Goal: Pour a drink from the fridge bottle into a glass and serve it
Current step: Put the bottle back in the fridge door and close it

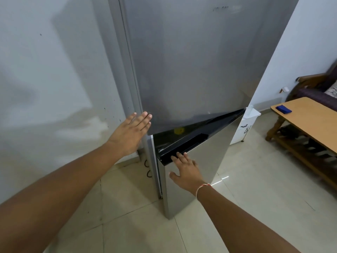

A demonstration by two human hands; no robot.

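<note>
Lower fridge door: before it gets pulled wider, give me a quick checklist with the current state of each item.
1. Right hand at the door's recessed handle: ok, fingertips in the black recess.
2. Left hand bracing the upper door: ok, flat against its lower left edge.
3. Lower door unlatched: ok, already ajar.
4. Swing path clear: ok, bare floor tiles ahead; wooden table stands apart.
5. Bottle location: cannot tell, interior hidden.
6. Glass ready: cannot tell, none visible.

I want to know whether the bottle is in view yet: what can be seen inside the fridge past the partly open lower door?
Through the gap above the lower door only a dark interior and a small yellow object show. No bottle is visible; the doors cover the rest.
</note>
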